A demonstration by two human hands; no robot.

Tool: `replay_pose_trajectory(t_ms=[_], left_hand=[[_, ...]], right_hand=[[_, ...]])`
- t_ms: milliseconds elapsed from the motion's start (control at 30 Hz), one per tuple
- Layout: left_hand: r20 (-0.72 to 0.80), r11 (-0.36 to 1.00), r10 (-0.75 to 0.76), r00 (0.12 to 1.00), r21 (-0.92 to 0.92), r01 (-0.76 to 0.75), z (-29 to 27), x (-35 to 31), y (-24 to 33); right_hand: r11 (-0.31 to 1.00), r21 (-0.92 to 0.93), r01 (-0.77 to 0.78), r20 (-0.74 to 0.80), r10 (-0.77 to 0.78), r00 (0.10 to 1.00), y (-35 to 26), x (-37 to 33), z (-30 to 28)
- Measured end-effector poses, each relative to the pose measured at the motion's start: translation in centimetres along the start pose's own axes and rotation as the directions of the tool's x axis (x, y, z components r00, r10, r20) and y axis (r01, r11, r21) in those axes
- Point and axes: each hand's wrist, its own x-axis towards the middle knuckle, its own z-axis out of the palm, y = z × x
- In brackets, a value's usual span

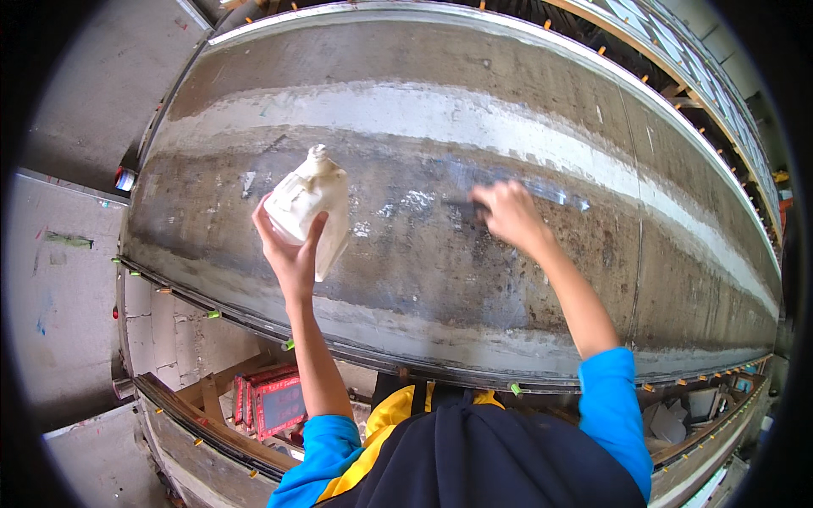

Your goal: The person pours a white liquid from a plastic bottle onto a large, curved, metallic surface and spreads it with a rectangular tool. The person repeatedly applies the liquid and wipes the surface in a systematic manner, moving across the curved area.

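My left hand (292,258) is wrapped around a white plastic bottle (326,190) with a narrow neck and cap at its upper end. The bottle is held above the left half of a long table (406,313) whose brown-grey top is stained. Over the middle of that top, my right hand (508,212) is closed and blurred by motion. A dark, smeared shape shows beside its fingers, too unclear to name. Pale wet-looking streaks (550,193) lie just beyond the right hand, and white spots (417,200) dot the surface between both hands.
Orange and green pegs (289,345) line the table's edges. Under the near edge, red-framed panels (279,402) stand on a lower wooden shelf at left; scraps (669,421) lie at right. A small can (124,179) sits by the left end. Framed screens (677,51) rest beyond the far edge.
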Motion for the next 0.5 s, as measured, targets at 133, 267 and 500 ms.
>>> replay_pose_trajectory(t_ms=[133,267,500], left_hand=[[0.025,1.0,0.015,1.0,0.009,-0.016,1.8,-0.9,1.1],[0.024,0.996,-0.037,0.999,-0.075,0.039,2.1,-2.7,1.2],[0.067,0.991,-0.022,0.998,-0.13,0.031,4.1,-6.4,3.1]], right_hand=[[1.0,-0.026,-0.004,-0.237,-0.002,0.971,2.5,1.8,1.9],[0.963,-0.16,0.215,-0.188,-0.244,0.951,-1.7,-6.6,3.0],[0.997,-0.037,0.071,0.148,-0.065,0.987,2.0,-10.7,-2.3]])
